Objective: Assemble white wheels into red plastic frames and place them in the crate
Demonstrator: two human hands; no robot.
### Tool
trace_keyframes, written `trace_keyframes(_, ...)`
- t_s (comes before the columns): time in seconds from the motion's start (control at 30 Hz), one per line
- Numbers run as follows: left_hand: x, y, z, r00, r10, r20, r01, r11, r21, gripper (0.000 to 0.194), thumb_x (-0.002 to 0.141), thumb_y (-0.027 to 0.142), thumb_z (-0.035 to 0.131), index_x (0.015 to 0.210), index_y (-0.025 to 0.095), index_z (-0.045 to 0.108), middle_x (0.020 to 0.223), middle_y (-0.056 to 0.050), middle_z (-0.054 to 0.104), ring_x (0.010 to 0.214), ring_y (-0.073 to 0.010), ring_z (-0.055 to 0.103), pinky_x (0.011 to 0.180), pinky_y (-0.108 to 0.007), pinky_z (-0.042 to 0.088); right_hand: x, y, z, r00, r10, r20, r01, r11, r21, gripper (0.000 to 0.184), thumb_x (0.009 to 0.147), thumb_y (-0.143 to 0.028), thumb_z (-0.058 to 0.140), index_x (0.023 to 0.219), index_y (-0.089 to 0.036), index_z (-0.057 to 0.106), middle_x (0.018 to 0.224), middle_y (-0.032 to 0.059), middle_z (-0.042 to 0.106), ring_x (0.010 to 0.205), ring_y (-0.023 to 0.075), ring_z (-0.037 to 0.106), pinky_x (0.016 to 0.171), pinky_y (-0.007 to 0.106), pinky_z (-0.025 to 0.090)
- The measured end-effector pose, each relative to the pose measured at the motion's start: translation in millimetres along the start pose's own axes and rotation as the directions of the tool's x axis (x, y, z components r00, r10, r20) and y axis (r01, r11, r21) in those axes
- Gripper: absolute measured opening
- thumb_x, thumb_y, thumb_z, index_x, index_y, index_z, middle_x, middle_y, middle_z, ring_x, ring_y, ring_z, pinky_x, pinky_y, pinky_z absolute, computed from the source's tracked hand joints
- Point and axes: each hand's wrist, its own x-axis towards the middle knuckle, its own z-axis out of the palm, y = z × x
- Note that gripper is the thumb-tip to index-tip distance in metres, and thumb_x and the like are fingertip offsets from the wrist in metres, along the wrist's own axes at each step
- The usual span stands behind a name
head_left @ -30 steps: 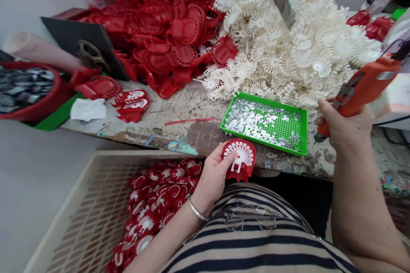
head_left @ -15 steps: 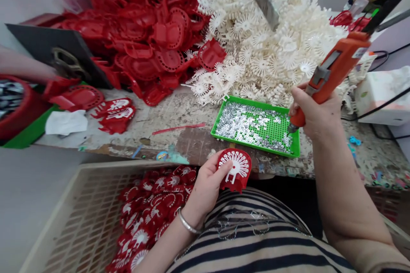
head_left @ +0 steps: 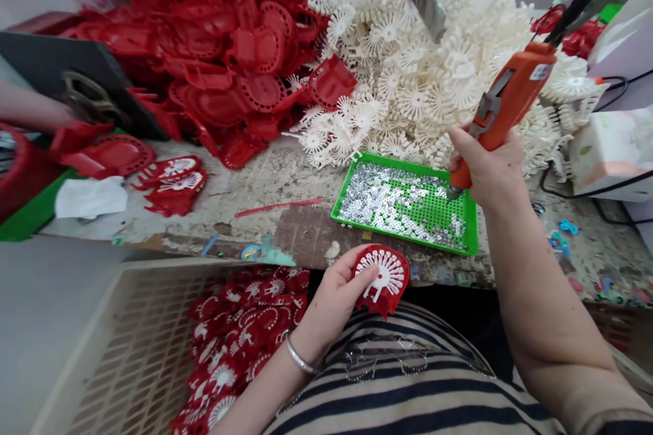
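My left hand (head_left: 341, 292) is closed around a red plastic part (head_left: 390, 306), its thumb pressing on the white fan-shaped piece (head_left: 383, 270) seated in it. My right hand (head_left: 492, 166) grips an orange electric screwdriver (head_left: 511, 98), whose tip points down over the right side of a green tray (head_left: 473, 231). Many small silvery metal pieces (head_left: 380, 197) cover the tray's perforated floor, more thickly on its left. Whether the driver's bit carries anything is too small to tell.
Red parts (head_left: 245, 41) and white fan pieces (head_left: 403, 61) are heaped at the back of the worn bench (head_left: 255, 183). Below the bench, a crate (head_left: 102, 326) holds joined red-and-white parts. At the left, another person's arm (head_left: 30, 98) reaches past a dark panel (head_left: 66, 75). A box (head_left: 612, 149) with cables stands right.
My right hand and the screwdriver have lifted slightly and shifted left, the tip rising from the metal pieces. The red part in my left hand has moved a little right and down.
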Motion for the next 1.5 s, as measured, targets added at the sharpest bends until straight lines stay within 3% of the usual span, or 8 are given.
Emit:
trace_keyframes(0.27, 0.8, 4.4, 2.8, 0.999, 0.03, -0.01, -0.03, 0.998, 0.047, 0.036, 0.076, 0.034, 0.077, 0.107, 0.018, 0.07, 0.1, -0.006, 0.073, 0.079, -0.015, 0.065, 0.072, -0.025, 0.054, -13.4, 1.2, 21.3, 0.989, 0.0, 0.148, -0.007, 0.999, 0.044, 0.025, 0.071, -0.035, 0.077, 0.076, -0.023, 0.055, 0.058, -0.0049, 0.055, 0.041, 0.0109, 0.051, 0.039, 0.027, 0.042)
trace_keyframes(0.5, -2.1, 5.6, -0.9, 1.0, 0.016, 0.016, -0.018, 0.997, 0.071, 0.037, 0.077, 0.035, 0.075, 0.108, 0.017, 0.069, 0.095, -0.006, 0.074, 0.078, -0.016, 0.065, 0.073, -0.026, 0.054, -17.7, -1.7, 28.0, 0.992, 0.029, 0.124, -0.028, 1.0, -0.013, 0.028, 0.07, -0.033, 0.078, 0.077, -0.022, 0.054, 0.057, -0.0049, 0.054, 0.041, 0.0108, 0.05, 0.04, 0.027, 0.043)
trace_keyframes(0.8, -4.7, 7.9, -2.1, 0.996, -0.012, 0.091, 0.002, 0.994, 0.108, 0.031, 0.082, 0.034, 0.071, 0.109, 0.019, 0.068, 0.099, -0.005, 0.074, 0.08, -0.0154, 0.066, 0.074, -0.025, 0.054, -13.1, 3.9, 30.0, 0.993, -0.003, 0.12, -0.001, 0.999, 0.033, 0.03, 0.068, -0.037, 0.079, 0.074, -0.023, 0.053, 0.056, -0.0068, 0.054, 0.039, 0.0103, 0.049, 0.038, 0.027, 0.041)
trace_keyframes(0.97, -5.7, 10.8, -2.1, 0.993, 0.034, 0.117, -0.061, 0.969, 0.237, 0.03, 0.084, 0.034, 0.068, 0.111, 0.02, 0.068, 0.105, -0.006, 0.073, 0.091, -0.02, 0.067, 0.083, -0.031, 0.054, -14.7, -7.9, 25.0, 0.99, -0.027, 0.135, 0.014, 0.995, 0.1, 0.026, 0.07, -0.037, 0.078, 0.074, -0.024, 0.056, 0.05, -0.007, 0.051, 0.039, 0.0122, 0.049, 0.04, 0.029, 0.042)
trace_keyframes(1.07, -4.4, 16.7, 1.1, 0.966, 0.168, 0.198, -0.238, 0.878, 0.416, 0.028, 0.086, 0.03, 0.063, 0.112, 0.02, 0.068, 0.111, -0.008, 0.07, 0.103, -0.0224, 0.064, 0.097, -0.037, 0.05, -21.7, -24.7, 23.8, 0.99, -0.038, 0.137, 0.013, 0.984, 0.176, 0.028, 0.067, -0.039, 0.08, 0.073, -0.026, 0.056, 0.05, -0.0074, 0.049, 0.039, 0.012, 0.047, 0.039, 0.029, 0.04)
trace_keyframes(1.2, 0.6, 24.0, 9.4, 0.856, 0.349, 0.382, -0.513, 0.669, 0.538, 0.028, 0.089, 0.025, 0.059, 0.116, 0.021, 0.066, 0.13, -0.011, 0.059, 0.123, -0.0236, 0.055, 0.111, -0.042, 0.04, -36.9, -51.6, 26.0, 0.981, -0.03, 0.189, -0.022, 0.963, 0.268, 0.029, 0.066, -0.038, 0.081, 0.072, -0.027, 0.055, 0.047, -0.0084, 0.047, 0.038, 0.0116, 0.045, 0.04, 0.029, 0.039)
trace_keyframes(1.33, 5.0, 24.5, 16.3, 0.785, 0.4, 0.473, -0.619, 0.538, 0.572, 0.03, 0.091, 0.022, 0.055, 0.12, 0.02, 0.063, 0.144, -0.015, 0.046, 0.136, -0.0255, 0.044, 0.114, -0.044, 0.038, -54.6, -71.8, 28.0, 0.97, -0.039, 0.24, -0.043, 0.944, 0.326, 0.025, 0.068, -0.034, 0.08, 0.073, -0.027, 0.056, 0.045, -0.009, 0.046, 0.036, 0.0104, 0.043, 0.038, 0.027, 0.038)
trace_keyframes(1.5, 3.2, 21.6, 18.5, 0.768, 0.406, 0.496, -0.641, 0.472, 0.605, 0.033, 0.092, 0.02, 0.051, 0.124, 0.019, 0.061, 0.147, -0.014, 0.045, 0.134, -0.0258, 0.047, 0.112, -0.041, 0.042, -72.5, -83.0, 27.6, 0.954, -0.017, 0.301, -0.08, 0.948, 0.307, 0.024, 0.07, -0.034, 0.081, 0.075, -0.027, 0.059, 0.048, -0.0079, 0.047, 0.039, 0.0109, 0.046, 0.041, 0.027, 0.039)
